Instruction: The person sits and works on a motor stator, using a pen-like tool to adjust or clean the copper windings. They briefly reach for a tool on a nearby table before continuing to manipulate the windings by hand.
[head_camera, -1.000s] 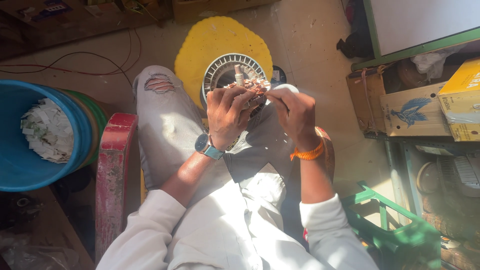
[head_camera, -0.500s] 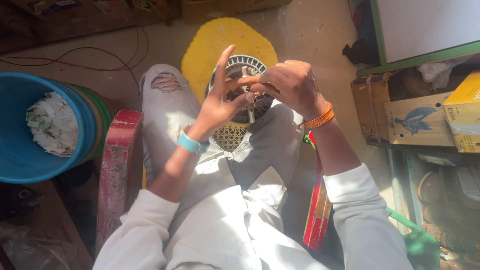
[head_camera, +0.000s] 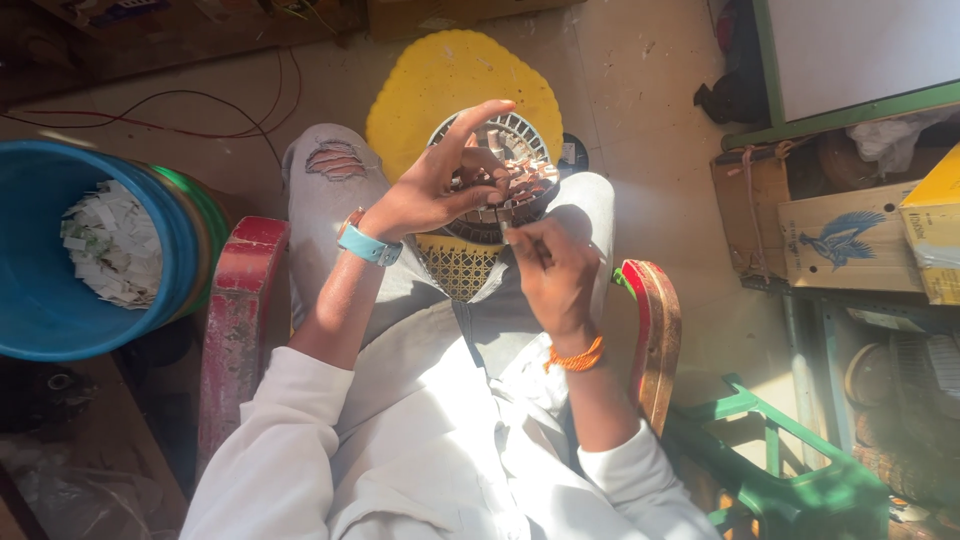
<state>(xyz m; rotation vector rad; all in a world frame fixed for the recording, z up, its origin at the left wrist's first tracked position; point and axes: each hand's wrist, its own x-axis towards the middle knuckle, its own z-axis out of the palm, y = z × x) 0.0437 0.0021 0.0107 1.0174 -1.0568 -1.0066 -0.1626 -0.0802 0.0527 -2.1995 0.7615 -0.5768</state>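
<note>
Left hand (head_camera: 435, 190) spread, thumb and fingers braced on the near rim of the round slotted metal ring (head_camera: 497, 175), index raised. Right hand (head_camera: 550, 265), just below the ring, pinches something thin at the ring's lower edge; can't tell what. The ring rests on the knees (head_camera: 330, 190), tilted, open face toward the camera, axis running up at the head, no long side. Copper windings (head_camera: 520, 165) sit in the slots. Judged heavy, rigid steel, edges sharp; the windings bend easily. Best held by the outer rim. Beyond the hands: yellow mat (head_camera: 455, 75), blue bucket (head_camera: 60, 300) far left, cardboard box (head_camera: 850, 245) far right.
</note>
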